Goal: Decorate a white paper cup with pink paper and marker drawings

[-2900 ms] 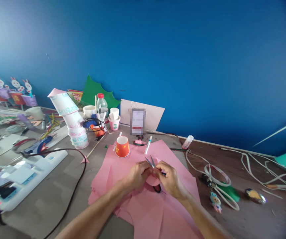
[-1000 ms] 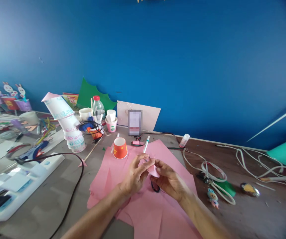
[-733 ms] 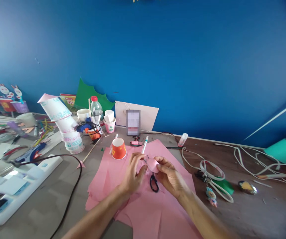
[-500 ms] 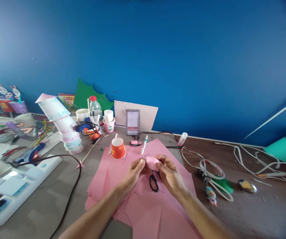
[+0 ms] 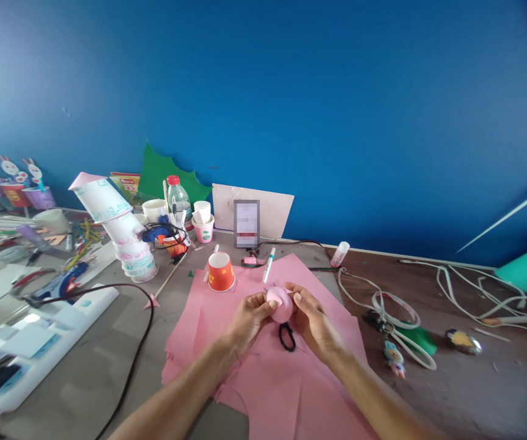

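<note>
Between my hands is a small rounded pink paper piece (image 5: 280,307). My left hand (image 5: 250,315) pinches its left side, the thumb lying on its front. The fingers of my right hand (image 5: 312,315) are closed at its upper right edge. Black-handled scissors (image 5: 287,337) lie just below it on pink paper sheets (image 5: 263,385), their blades hidden. A red paper cup (image 5: 221,272) stands to the left on the pink paper, and a white marker (image 5: 269,264) lies behind my hands.
Leaning stacked white cups (image 5: 130,235), a bottle (image 5: 178,198) and a phone (image 5: 246,223) stand at the back. A power strip (image 5: 62,342) with a black cable lies left. Right are a glue stick (image 5: 339,254), white cords (image 5: 447,293) and a keychain (image 5: 394,359).
The pink piece has turned so that more of its rounded face shows. My left thumb now lies over its front, and my right fingers have shifted to its upper edge.
</note>
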Tool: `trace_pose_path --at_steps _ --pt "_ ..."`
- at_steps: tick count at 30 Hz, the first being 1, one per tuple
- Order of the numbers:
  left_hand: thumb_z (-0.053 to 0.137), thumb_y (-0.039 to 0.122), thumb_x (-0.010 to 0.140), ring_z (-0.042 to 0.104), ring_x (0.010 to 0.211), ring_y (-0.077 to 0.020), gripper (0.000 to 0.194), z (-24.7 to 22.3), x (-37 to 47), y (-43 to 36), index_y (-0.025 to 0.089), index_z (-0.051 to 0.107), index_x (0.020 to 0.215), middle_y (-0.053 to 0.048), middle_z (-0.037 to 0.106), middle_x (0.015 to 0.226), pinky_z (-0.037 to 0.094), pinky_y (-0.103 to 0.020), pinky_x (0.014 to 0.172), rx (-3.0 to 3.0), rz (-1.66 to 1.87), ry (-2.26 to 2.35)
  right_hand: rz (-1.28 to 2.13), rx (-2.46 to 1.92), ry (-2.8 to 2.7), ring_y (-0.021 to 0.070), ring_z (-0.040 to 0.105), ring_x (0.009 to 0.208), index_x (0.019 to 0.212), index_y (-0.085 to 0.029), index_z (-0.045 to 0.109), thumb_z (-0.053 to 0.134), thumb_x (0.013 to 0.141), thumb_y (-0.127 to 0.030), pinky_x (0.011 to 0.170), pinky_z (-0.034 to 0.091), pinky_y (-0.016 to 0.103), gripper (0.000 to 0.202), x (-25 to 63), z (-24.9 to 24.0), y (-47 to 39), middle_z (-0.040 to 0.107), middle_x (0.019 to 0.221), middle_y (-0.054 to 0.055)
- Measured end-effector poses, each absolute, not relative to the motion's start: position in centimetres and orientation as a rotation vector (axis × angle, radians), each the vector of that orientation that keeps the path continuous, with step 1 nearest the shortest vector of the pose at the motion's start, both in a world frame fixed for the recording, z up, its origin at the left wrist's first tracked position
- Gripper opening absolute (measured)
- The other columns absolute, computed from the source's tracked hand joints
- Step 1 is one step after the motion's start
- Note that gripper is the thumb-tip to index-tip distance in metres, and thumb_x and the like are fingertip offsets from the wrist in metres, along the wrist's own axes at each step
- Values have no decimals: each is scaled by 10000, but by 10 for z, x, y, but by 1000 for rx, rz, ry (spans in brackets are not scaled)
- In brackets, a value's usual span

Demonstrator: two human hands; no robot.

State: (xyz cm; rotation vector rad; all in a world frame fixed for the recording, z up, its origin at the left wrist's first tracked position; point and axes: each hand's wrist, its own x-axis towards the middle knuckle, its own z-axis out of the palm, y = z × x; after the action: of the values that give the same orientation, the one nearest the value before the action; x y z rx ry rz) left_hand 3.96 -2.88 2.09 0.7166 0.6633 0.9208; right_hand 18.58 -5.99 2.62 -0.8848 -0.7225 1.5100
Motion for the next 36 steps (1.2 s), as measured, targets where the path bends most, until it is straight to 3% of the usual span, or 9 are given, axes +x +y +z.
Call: trace_pose_path --at_steps 4,8,11,16,23,27,36 --pt "902 375 549 573 616 -114 376 22 39 -31 87 708 693 -27 658 641 469 -260 679 729 887 665 1576 -851 -682 190 624 676 1029 -217 625 790 721 -367 429 460 246 380 185 31 -58 693 888 49" --pt "902 362 553 555 589 -104 366 26 39 -31 81 703 675 -23 643 605 451 -239 634 740 868 652 1576 -872 -608 173 638 655 994 -210 634 834 659 -281 468 504 250 397 187 29 -56 704 844 35" --pt "905 360 549 547 572 -95 362 27 38 -31 86 690 649 -13 630 586 441 -225 608 743 869 651 1583 -852 -598 173 653 677 987 -212 641 837 656 -267 509 530 257 388 189 26 -55 709 843 32" --pt "901 343 562 561 585 -98 343 24 37 -30 95 673 625 -11 635 600 461 -236 633 739 866 634 1618 -805 -612 203 666 676 1005 -219 646 817 683 -268 445 505 263 368 189 22 -54 717 868 49" --pt "822 462 673 634 694 -165 379 20 35 -29 114 689 741 -65 692 744 506 -316 743 656 843 563 1626 -784 -537 204 685 746 980 -213 669 830 657 -249 632 532 301 363 191 22 -51 737 887 27" --pt "776 540 698 636 695 -159 428 17 34 -27 128 686 771 -64 696 764 506 -303 739 652 830 559 1625 -801 -505 197 683 738 981 -214 668 828 662 -240 648 519 293 358 191 24 -51 745 863 19" --pt "829 431 672 595 630 -134 365 20 33 -29 118 641 679 -35 642 658 476 -276 686 695 815 541 1542 -815 -558 203 666 771 979 -220 652 850 645 -261 670 514 306 390 189 26 -52 727 853 15"
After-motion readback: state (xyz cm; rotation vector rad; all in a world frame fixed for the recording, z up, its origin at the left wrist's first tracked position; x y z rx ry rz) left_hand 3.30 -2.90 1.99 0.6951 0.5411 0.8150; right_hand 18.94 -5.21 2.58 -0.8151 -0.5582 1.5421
